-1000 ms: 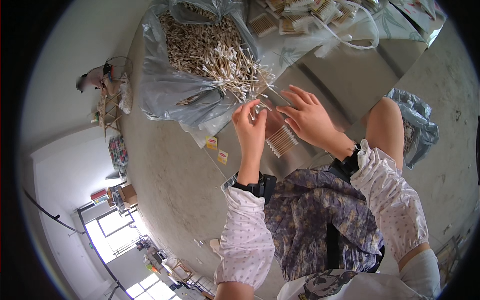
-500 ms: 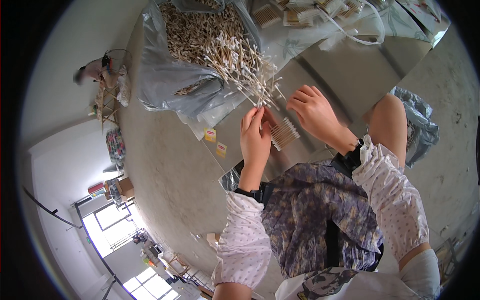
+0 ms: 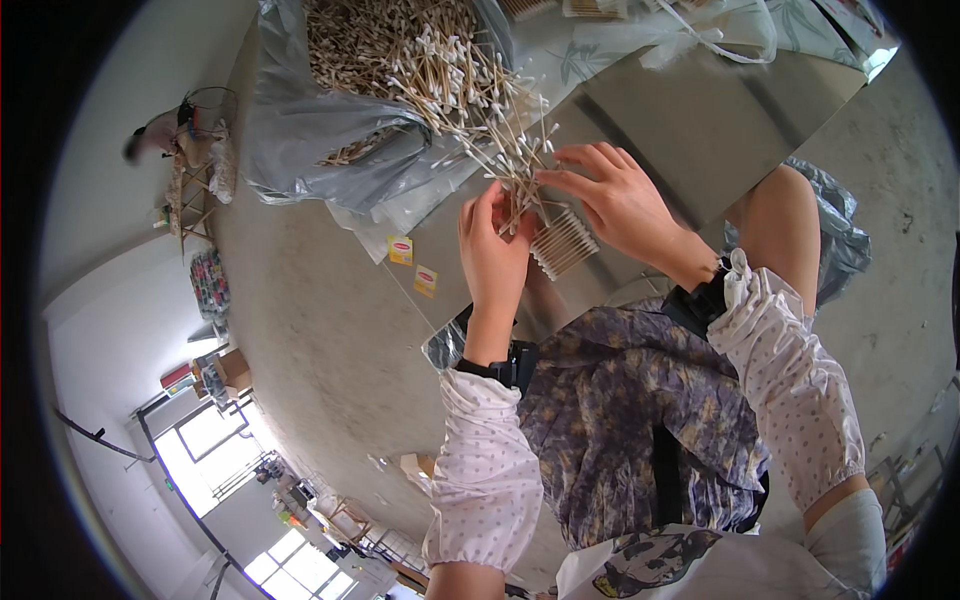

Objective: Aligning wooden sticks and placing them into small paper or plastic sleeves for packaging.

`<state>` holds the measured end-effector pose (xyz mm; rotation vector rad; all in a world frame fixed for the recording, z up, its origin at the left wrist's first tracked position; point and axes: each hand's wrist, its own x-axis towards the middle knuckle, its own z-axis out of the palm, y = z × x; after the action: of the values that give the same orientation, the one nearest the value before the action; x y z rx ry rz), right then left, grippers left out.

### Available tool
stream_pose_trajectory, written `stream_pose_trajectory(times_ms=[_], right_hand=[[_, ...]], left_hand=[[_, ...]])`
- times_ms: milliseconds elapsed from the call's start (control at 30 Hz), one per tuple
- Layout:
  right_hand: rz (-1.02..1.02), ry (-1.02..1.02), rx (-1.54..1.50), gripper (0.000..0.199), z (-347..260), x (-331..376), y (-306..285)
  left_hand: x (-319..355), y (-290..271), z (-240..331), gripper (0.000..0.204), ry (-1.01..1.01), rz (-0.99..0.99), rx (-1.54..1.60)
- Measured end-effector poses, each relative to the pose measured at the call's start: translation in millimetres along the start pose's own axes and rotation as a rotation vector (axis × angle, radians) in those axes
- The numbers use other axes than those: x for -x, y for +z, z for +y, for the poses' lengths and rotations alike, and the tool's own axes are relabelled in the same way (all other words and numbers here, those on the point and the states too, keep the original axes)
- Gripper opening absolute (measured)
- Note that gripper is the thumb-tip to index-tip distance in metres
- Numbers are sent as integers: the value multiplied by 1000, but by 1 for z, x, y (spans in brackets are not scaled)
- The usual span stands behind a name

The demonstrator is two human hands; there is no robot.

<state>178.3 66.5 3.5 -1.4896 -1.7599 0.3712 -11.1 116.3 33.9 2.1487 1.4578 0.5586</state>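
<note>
Loose cotton swabs (image 3: 517, 186) with white tips spill from a heap toward my hands. My left hand (image 3: 490, 255) is closed around a few of them at the lower end of the spill. My right hand (image 3: 632, 208) reaches in from the right with its fingers stretched out and apart, fingertips touching the same swabs. Just below, between the hands, is a flat row of cotton swabs (image 3: 563, 243), evenly lined up side by side. Whether my left hand also supports this row is hidden.
A grey plastic bag (image 3: 330, 150) with a large pile of swabs lies open at the upper left of the metal table (image 3: 690, 130). More flat swab packs (image 3: 595, 8) lie at the far edge. Two small yellow cards (image 3: 400, 250) rest near the left corner. Another grey bag (image 3: 840, 240) is beside my knee.
My right hand has moved left, its fingers stretching out to the loose swabs. More swabs now lie in and over my left hand. The view has shifted slightly.
</note>
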Motion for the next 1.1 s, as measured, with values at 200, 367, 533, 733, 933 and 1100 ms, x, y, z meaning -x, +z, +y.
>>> stream_pose_trajectory(times_ms=[200, 367, 533, 733, 933, 1100], right_hand=[[-20, 8, 96, 61, -3, -2, -2], [-57, -46, 187, 53, 2, -1, 0], [-48, -39, 175, 46, 1, -1, 3], [12, -4, 110, 40, 4, -1, 5], [27, 13, 77, 41, 5, -1, 3], [41, 28, 69, 41, 1, -2, 2]], left_hand=[[-14, 7, -3, 34, 245, -27, -85], [-25, -3, 1, 27, 12, -81, 267], [-47, -8, 17, 28, 86, -108, 154], [-59, 5, 38, 32, -19, -94, -16], [-55, 10, 29, 18, 104, 5, -311], [-54, 6, 24, 11, 218, 66, -203]])
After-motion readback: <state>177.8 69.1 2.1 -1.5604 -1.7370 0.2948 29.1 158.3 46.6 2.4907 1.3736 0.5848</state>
